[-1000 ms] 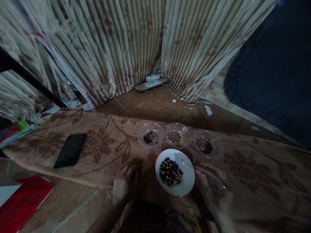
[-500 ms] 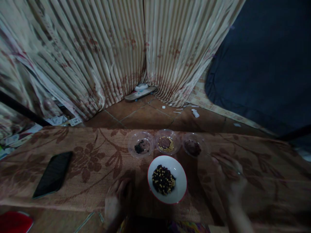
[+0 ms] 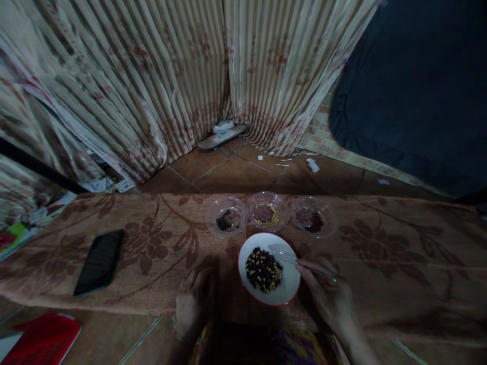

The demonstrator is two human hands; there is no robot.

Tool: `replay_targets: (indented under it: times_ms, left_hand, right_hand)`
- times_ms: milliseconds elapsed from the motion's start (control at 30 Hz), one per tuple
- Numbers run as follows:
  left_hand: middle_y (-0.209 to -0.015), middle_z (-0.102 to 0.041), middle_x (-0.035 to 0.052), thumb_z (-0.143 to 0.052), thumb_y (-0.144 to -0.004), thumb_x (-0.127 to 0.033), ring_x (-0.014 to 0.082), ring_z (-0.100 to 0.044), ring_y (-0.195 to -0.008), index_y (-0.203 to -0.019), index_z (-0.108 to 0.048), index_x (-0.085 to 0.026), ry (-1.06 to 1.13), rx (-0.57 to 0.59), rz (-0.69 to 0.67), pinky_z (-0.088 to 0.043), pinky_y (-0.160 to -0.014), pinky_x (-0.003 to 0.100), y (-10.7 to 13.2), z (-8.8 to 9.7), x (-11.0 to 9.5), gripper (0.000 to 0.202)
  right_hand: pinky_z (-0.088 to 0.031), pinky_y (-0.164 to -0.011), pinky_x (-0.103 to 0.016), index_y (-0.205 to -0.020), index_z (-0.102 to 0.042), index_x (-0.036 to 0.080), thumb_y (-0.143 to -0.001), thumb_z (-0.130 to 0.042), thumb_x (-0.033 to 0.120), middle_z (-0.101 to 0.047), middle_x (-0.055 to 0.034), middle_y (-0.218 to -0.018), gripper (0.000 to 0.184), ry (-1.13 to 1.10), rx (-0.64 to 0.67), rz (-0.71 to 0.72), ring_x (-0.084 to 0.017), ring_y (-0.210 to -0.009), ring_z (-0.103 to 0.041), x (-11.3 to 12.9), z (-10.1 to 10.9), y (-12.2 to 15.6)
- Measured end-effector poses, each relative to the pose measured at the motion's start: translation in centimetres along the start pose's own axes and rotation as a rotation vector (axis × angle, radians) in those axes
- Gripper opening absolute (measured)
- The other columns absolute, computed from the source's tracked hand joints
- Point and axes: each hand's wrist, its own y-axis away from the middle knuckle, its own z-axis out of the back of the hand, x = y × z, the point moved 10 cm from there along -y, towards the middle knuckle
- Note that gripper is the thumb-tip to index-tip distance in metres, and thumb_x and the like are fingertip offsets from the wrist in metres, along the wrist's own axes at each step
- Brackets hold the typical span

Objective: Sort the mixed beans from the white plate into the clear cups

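A white bowl with a red rim (image 3: 289, 285) holds a heap of mixed dark and yellow beans (image 3: 263, 271). My right hand (image 3: 330, 294) is closed on thin metal tweezers (image 3: 286, 257), whose tips reach over the inside of the bowl, to the right of the heap. Nothing can be made out between the tips. Left of the bowl, my left hand (image 3: 195, 299) rests on the cloth with its fingers curled in. Beyond the bowl stand three clear plastic cups: one with black beans (image 3: 224, 220), one with yellow beans (image 3: 265, 215), one with dark red beans (image 3: 312, 220).
A dark phone (image 3: 99, 263) lies on the patterned tablecloth (image 3: 152, 284) at the left. Past the table's far edge are striped curtains (image 3: 182, 76), a skateboard (image 3: 224, 137) and white scraps on the floor. A red item (image 3: 49, 337) is at the lower left.
My right hand has moved left with the tweezers, from the cloth right of the cups to over the bowl. My left hand stays beside the bowl. The view has shifted slightly.
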Motion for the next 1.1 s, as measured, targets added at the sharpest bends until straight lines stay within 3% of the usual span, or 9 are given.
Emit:
replay_targets:
  times_ms: [333,567,867,1100]
  left_hand:
    - [-0.091,-0.073,0.0050,-0.052,-0.097,-0.028,0.0198,-0.068,-0.081,-0.102,-0.069,-0.023,0.022,0.003,-0.010,-0.053,-0.075,0.031,0.1,-0.1,0.1,0.018]
    - [-0.092,-0.073,0.0054,-0.051,-0.097,-0.028,0.0202,-0.069,-0.082,-0.099,-0.068,-0.022,0.020,0.008,0.006,-0.054,-0.075,0.032,0.0,0.0,0.0,0.018]
    - [-0.091,-0.073,0.0061,-0.050,-0.097,-0.028,0.0200,-0.070,-0.082,-0.098,-0.069,-0.023,0.002,0.021,-0.005,-0.054,-0.075,0.031,-0.2,0.0,-0.2,0.020]
    - [-0.092,-0.073,0.0064,-0.050,-0.097,-0.029,0.0206,-0.069,-0.081,-0.100,-0.069,-0.022,-0.014,0.012,0.006,-0.055,-0.075,0.032,0.1,-0.1,0.1,0.021]
  right_hand:
    - [-0.056,-0.080,-0.036,-0.090,-0.081,0.026,-0.084,-0.070,0.050,-0.069,-0.0069,-0.101,0.027,0.043,-0.025,-0.027,-0.022,-0.095,-0.066,-2.2,-0.9,0.2]
    - [-0.058,-0.076,-0.035,-0.091,-0.080,0.026,-0.085,-0.070,0.048,-0.068,-0.0073,-0.103,0.025,-0.017,-0.016,-0.057,-0.022,-0.095,-0.067,-2.2,-1.0,0.4]
    - [-0.057,-0.078,-0.037,-0.090,-0.080,0.027,-0.086,-0.067,0.052,-0.071,-0.0066,-0.099,0.028,0.092,-0.013,0.025,-0.022,-0.092,-0.068,-1.5,-1.2,0.2]
    - [-0.057,-0.079,-0.035,-0.091,-0.080,0.027,-0.087,-0.067,0.047,-0.069,-0.0067,-0.101,0.024,0.056,-0.015,0.035,-0.021,-0.094,-0.067,-1.3,-1.1,0.4]
